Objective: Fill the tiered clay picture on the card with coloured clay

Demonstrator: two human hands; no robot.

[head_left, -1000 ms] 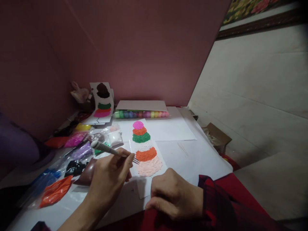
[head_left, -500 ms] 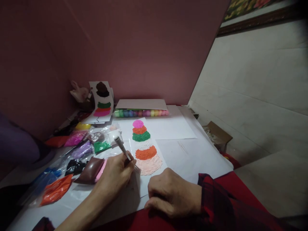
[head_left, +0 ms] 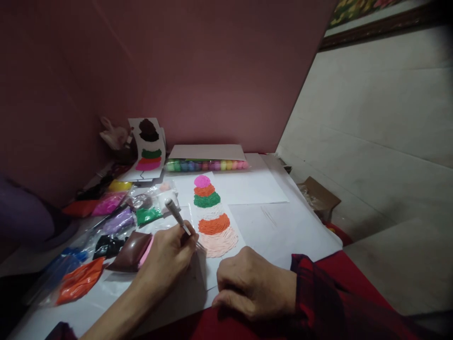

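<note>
My left hand (head_left: 170, 252) is closed in a pinch around a slim pen-shaped tool (head_left: 175, 211) with a ridged, light-coloured handle. The tool slants, and its thin end points at the left edge of a white sheet (head_left: 212, 278). On that sheet sits a stacked picture of textured, clay-like bands (head_left: 214, 224): magenta on top, then orange, green, white, orange and pale pink. My right hand (head_left: 253, 283) rests as a loose fist over the sheet's lower right edge, with no object visible in it. Beneath my left forearm, a brown packet (head_left: 130, 252) overlaps a pink one.
Several coloured clay packets, among them an orange one (head_left: 80, 280) and a green one (head_left: 148, 216), lie to the left. Behind stand a long pack of coloured pots (head_left: 208, 165) and another banded picture (head_left: 150, 153). A cardboard box (head_left: 320, 196) is at the right.
The tool's upper end has tipped slightly left, and my left hand has shifted a little the same way. The right hand stays in place. The view has shifted very slightly.
</note>
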